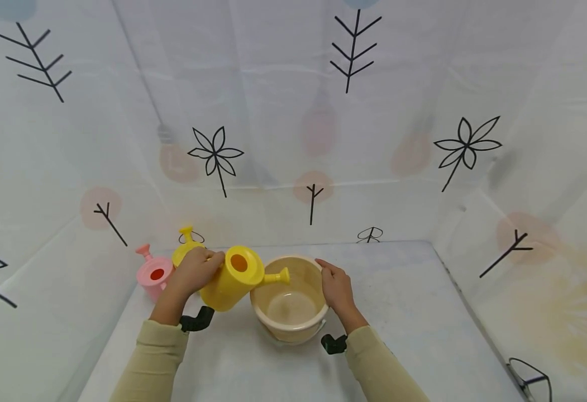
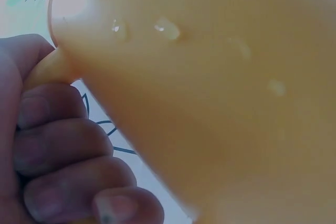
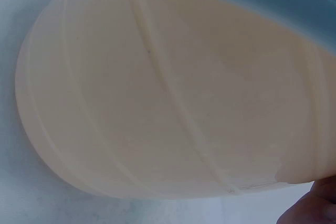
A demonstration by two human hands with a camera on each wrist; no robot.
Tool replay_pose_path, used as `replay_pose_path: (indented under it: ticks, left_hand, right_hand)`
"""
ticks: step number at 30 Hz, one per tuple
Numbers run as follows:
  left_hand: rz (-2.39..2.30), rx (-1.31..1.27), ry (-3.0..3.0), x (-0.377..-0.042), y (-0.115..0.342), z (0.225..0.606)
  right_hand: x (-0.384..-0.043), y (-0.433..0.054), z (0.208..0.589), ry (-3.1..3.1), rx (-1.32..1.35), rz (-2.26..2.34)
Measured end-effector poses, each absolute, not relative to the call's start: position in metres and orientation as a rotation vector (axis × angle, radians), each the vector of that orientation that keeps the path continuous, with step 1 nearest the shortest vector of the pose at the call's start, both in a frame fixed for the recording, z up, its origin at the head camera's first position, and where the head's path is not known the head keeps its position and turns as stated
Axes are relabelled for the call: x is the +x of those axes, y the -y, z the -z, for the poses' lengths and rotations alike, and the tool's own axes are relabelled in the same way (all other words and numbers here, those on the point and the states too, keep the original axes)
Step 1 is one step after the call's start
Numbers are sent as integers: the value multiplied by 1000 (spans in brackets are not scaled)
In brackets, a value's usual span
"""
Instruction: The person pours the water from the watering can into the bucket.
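A yellow watering can (image 1: 225, 290) is tilted, its spout reaching over the mouth of a cream bucket (image 1: 268, 312). My left hand (image 1: 197, 271) grips the can's handle; in the left wrist view the fingers (image 2: 63, 145) curl round it. Droplets cling to the can's side (image 2: 173, 103). On the bucket's right rim, my right hand (image 1: 337, 287) holds the edge between thumb and fingers. The bucket stands on the table, and a little clear liquid shows on its floor. In the right wrist view the bucket's ribbed side (image 3: 157, 108) fills most of the picture.
Behind my left hand stand a pink watering can (image 1: 147, 274) and another yellow watering can (image 1: 185, 251), partly hidden. The white table (image 1: 399, 318) ends at a printed cloth backdrop (image 1: 273, 139). A black wire-like object (image 1: 529, 377) is at the lower right edge.
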State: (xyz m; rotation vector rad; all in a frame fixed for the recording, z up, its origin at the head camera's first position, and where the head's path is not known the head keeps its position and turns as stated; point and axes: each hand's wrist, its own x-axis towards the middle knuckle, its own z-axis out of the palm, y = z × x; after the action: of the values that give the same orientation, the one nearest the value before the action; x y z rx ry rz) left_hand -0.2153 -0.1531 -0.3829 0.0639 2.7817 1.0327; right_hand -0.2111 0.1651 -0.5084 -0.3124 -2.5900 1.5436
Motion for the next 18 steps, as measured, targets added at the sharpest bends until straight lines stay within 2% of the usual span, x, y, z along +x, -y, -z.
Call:
replay_pose_path:
  ticks: [18]
  left_hand:
    - [-1006, 18, -2784, -215, 152, 381]
  right_hand:
    - [-210, -165, 508, 2574, -295, -1598]
